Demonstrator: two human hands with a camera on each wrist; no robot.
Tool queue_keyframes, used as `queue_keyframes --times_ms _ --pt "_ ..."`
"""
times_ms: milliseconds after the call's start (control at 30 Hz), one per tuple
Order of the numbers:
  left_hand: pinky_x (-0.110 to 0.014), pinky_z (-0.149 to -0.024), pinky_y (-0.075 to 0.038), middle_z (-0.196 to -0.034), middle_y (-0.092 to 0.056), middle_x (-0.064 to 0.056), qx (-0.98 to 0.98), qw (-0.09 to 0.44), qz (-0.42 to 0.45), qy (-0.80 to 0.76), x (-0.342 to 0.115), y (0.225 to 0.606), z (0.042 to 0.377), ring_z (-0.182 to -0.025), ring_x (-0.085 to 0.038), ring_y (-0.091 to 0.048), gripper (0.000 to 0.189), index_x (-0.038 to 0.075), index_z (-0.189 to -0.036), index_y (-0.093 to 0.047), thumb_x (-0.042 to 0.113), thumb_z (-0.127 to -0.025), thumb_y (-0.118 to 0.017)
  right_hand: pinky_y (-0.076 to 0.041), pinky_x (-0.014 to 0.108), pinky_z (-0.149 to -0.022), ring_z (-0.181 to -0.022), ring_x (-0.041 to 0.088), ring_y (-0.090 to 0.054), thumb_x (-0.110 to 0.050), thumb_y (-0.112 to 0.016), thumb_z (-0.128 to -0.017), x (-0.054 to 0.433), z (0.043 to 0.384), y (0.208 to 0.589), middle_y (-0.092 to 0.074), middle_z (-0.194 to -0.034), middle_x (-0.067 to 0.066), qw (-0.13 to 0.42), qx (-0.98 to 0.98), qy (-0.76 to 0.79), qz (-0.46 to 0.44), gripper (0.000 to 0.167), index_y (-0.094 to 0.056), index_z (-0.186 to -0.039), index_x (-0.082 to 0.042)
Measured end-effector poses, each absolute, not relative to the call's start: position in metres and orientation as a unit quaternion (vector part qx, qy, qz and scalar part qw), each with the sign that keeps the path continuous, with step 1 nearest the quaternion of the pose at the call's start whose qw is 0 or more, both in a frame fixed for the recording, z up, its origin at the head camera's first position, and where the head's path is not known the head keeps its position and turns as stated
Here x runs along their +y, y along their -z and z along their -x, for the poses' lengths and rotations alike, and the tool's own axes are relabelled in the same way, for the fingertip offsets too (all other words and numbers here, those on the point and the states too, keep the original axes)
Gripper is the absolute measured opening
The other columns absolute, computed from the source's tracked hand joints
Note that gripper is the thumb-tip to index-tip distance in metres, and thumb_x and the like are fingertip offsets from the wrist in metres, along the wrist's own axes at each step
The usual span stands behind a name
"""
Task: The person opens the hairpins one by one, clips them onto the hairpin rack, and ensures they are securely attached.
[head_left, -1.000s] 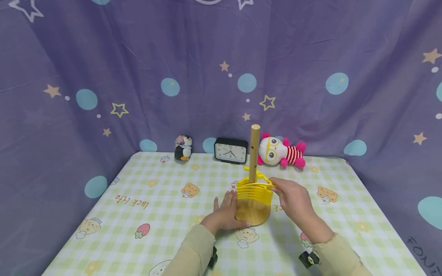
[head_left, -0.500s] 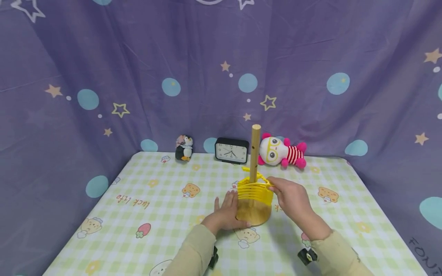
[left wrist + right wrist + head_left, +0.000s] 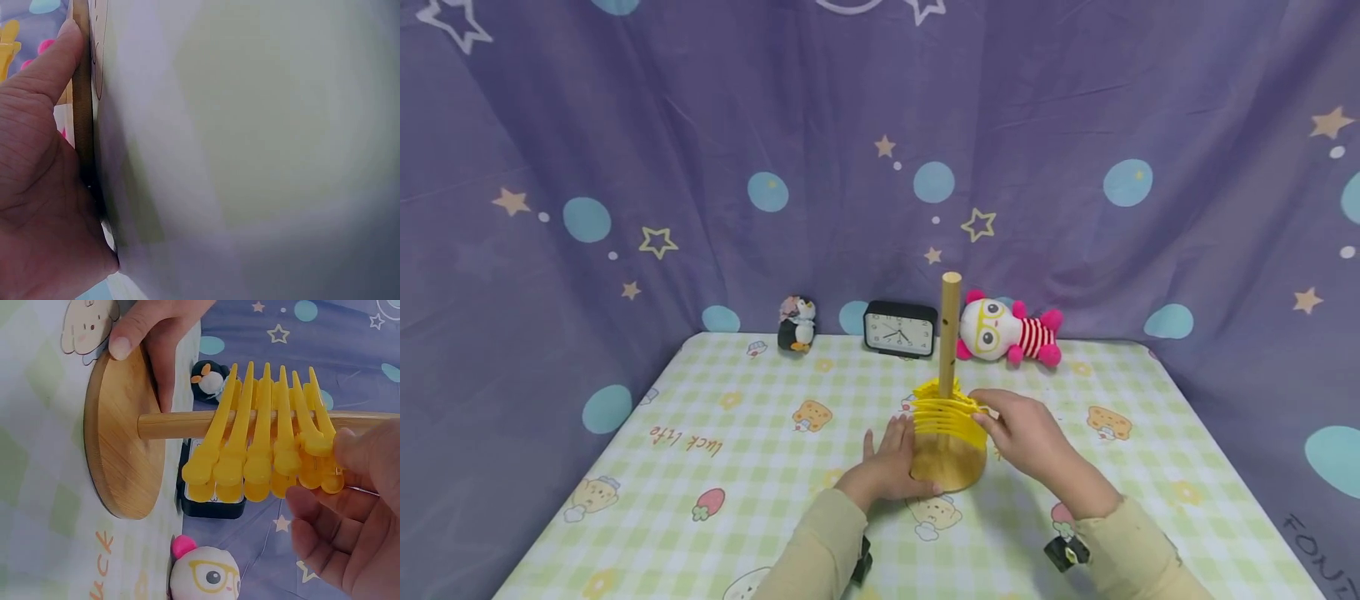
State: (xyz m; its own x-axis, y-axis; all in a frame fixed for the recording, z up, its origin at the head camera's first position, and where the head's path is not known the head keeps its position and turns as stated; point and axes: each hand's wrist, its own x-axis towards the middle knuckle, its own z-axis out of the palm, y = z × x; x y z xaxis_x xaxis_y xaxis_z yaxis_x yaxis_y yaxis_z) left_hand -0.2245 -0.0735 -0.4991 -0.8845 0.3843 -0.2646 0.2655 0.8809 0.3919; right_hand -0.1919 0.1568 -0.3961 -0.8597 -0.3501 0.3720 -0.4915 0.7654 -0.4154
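Observation:
A wooden stand with a round base [image 3: 951, 467] and an upright dowel [image 3: 950, 333] stands on the table. Several yellow plastic clothespins [image 3: 951, 419] are clamped one above another around the dowel, tips toward the left in the head view. My right hand [image 3: 1033, 433] pinches the rounded handle ends of the topmost clothespin [image 3: 319, 445] between thumb and finger. On the base's left side rests my left hand [image 3: 887, 471], fingers straight and spread, thumb along the near rim. In the left wrist view that thumb lies on the base's edge [image 3: 81, 112].
Along the back of the table are a penguin toy [image 3: 796, 323], a black alarm clock [image 3: 900, 329] and a pink-and-white plush toy [image 3: 1009, 329]. A checked cloth [image 3: 760, 500] covers the table. A purple curtain [image 3: 820, 100] hangs behind and around it.
My right hand has shifted slightly left. The yellow tip that stuck out behind the dowel has swung down in line with the others, so the top clothespin's jaws now sit closer to the dowel.

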Motion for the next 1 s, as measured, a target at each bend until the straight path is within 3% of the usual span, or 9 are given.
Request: queue_keyframes --times_ms 133,333,1000 --pt "-0.059 -0.113 0.011 -0.163 0.005 -0.011 0.955 0.17 -0.169 -0.177 -0.073 0.503 0.226 -0.149 -0.026 0.009 0.12 0.006 -0.157 -0.003 0.07 -0.077 -0.065 -0.046 0.025 -0.059 -0.068 0.007 -0.052 -0.027 -0.07 -0.091 0.16 0.189 0.399 -0.065 -0.124 0.005 0.109 -0.932 -0.272 -0.213 0.05 -0.056 -0.137 -0.013" --pt "-0.059 -0.113 0.011 -0.163 0.004 -0.013 0.952 0.175 -0.176 -0.181 -0.074 0.489 0.221 -0.149 -0.026 0.007 0.117 0.004 -0.156 -0.004 0.067 -0.079 -0.065 -0.044 0.025 -0.058 -0.075 0.01 -0.054 -0.038 -0.074 -0.086 0.167 0.183 0.404 -0.055 -0.137 0.007 0.115 -0.936 -0.274 -0.191 0.073 -0.042 -0.148 -0.016" --pt "-0.057 -0.113 0.013 -0.163 0.005 -0.011 0.952 0.18 -0.166 -0.185 -0.083 0.492 0.225 -0.149 -0.025 0.009 0.119 0.006 -0.157 -0.001 0.07 -0.078 -0.063 -0.043 0.026 -0.057 -0.083 0.014 -0.059 -0.036 -0.071 -0.089 0.216 0.169 0.429 -0.053 -0.138 0.011 0.122 -0.939 -0.279 -0.158 0.06 -0.049 -0.141 -0.012"
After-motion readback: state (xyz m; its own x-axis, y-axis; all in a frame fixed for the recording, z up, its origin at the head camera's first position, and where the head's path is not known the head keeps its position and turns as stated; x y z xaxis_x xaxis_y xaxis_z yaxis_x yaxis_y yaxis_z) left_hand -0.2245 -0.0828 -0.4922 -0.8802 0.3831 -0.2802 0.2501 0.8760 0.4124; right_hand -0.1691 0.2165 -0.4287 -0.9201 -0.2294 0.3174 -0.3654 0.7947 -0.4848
